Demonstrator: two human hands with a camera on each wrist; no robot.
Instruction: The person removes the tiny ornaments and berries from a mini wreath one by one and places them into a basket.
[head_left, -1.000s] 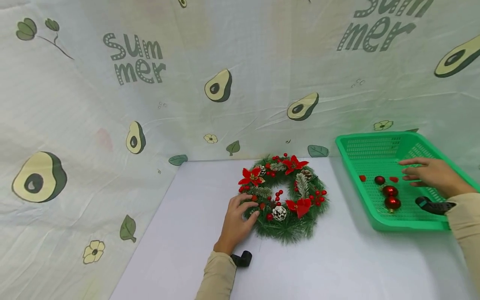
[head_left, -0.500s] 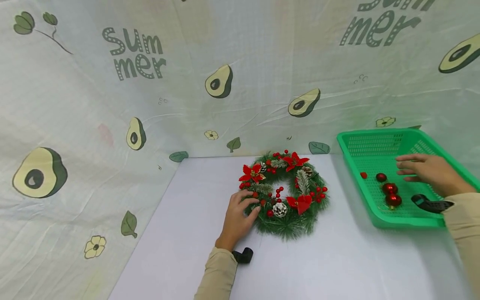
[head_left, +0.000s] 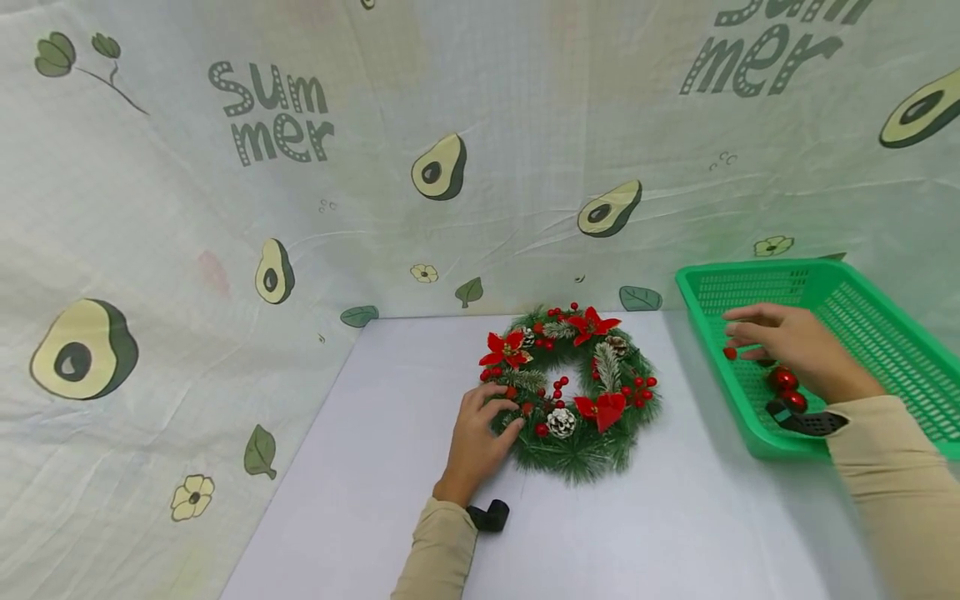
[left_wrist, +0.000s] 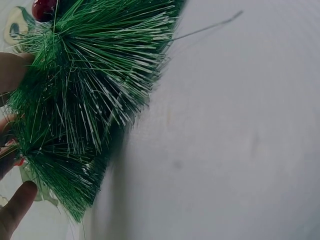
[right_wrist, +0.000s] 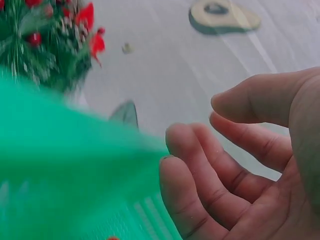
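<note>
A green Christmas wreath (head_left: 573, 458) with red poinsettias, berries and pinecones lies on the white table. My left hand (head_left: 477, 433) holds the wreath's left side, fingers curved over the needles and thumb nearer me; in the left wrist view the fingertips (left_wrist: 17, 200) partly disappear behind needles. Over the green basket (head_left: 772, 446) is my right hand (head_left: 798, 354), its thumb and fingers apart in the right wrist view, with nothing between them. A small red piece (head_left: 730, 353) lies by its fingertips, near the basket's left wall. Shiny red baubles (head_left: 784, 380) sit below the palm, partly hidden.
The basket stands to the right of the wreath, with bare table (head_left: 697, 500) between them. A patterned cloth (head_left: 510, 167) with avocados hangs behind and to the left of the table.
My right hand has moved left across the basket, now covering part of the baubles. A second small red piece beside them dropped from sight. My left hand stays on the wreath.
</note>
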